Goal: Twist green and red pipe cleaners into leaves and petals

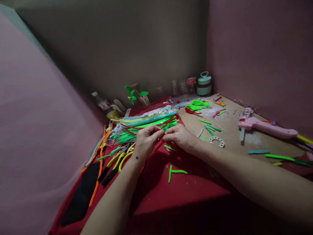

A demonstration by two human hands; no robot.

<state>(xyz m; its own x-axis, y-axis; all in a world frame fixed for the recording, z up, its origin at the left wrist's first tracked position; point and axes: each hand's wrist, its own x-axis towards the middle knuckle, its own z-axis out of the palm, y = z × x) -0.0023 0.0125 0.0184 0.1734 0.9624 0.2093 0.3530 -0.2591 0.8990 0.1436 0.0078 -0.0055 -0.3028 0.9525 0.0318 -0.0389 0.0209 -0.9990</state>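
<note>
The head view shows a gray wall (117, 42) at the back, with a pink wall (259, 49) on the right. A red cloth (190, 191) lies under the hands. A big brown sheet (195, 121) lies on the right side of it.

Over the cloth, the left hand (146, 140) and the right hand (182, 137) meet. The fingers of both are closed in a pinch on a thin red fuzzy stick (162, 131). It is between the fingertips, in front of the bags, and its ends are hard to see.

A pink glue gun (269, 128) lies on the brown sheet. A flat black thing (80, 195) lies at the left. Just past the hands are clear bags (146, 130) with lots of green, blue and yellow fuzzy sticks. Pliers with yellow and black handles (114, 166) lie left of the left hand, near long orange sticks (100, 166).

At the back stand a pale blue jar (204, 86) and a bottle with a white cap (102, 104). A white ring with holes (221, 141) is right of the right hand. Two short green sticks (179, 171) lie on the cloth, nearer than the hands.
</note>
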